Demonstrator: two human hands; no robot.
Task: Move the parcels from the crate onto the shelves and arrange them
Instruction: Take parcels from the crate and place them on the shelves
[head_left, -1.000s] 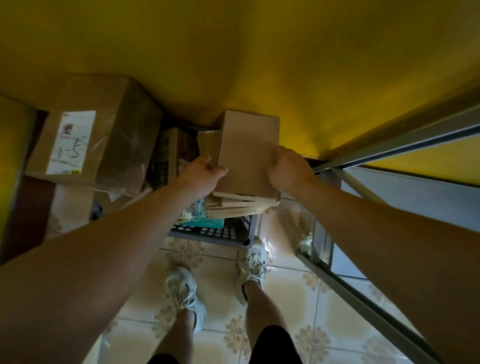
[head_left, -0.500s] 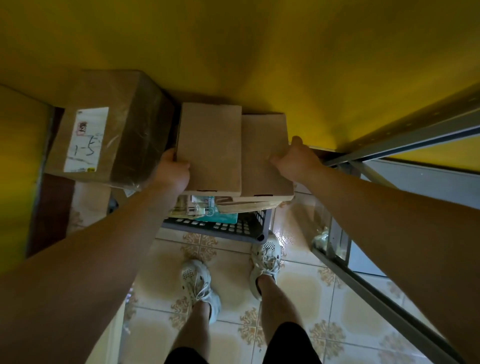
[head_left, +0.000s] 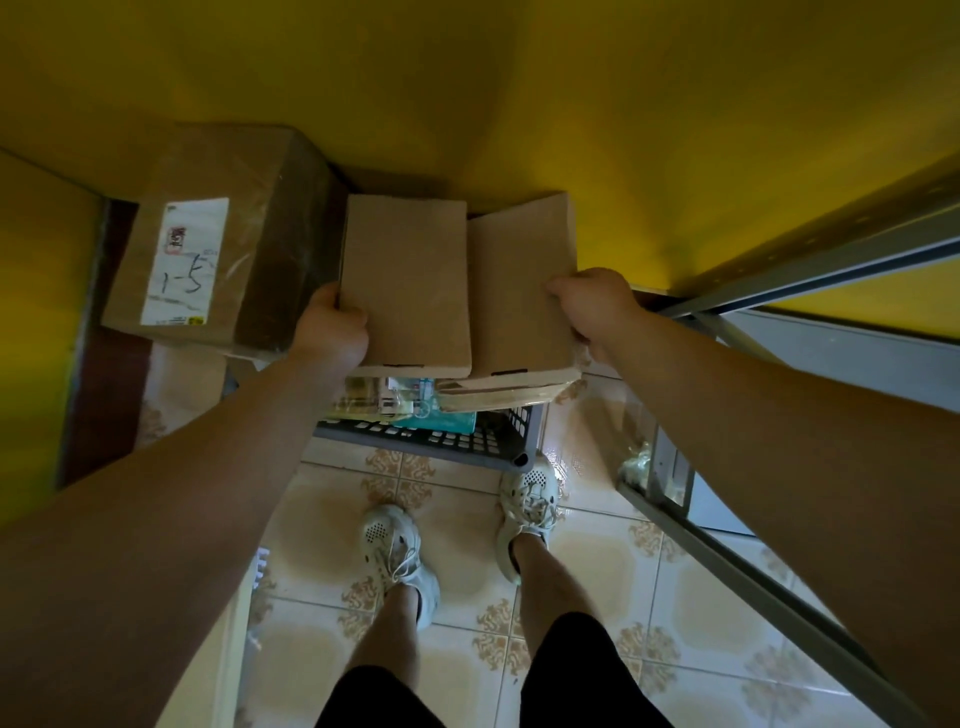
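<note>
Here the left hand grips the left parcel and the right hand grips the right parcel, side by side above the crate.

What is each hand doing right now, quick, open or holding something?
Left hand: closed, holding the left flat parcel by its side edge.
Right hand: closed, holding the right flat parcel by its side edge.
</note>
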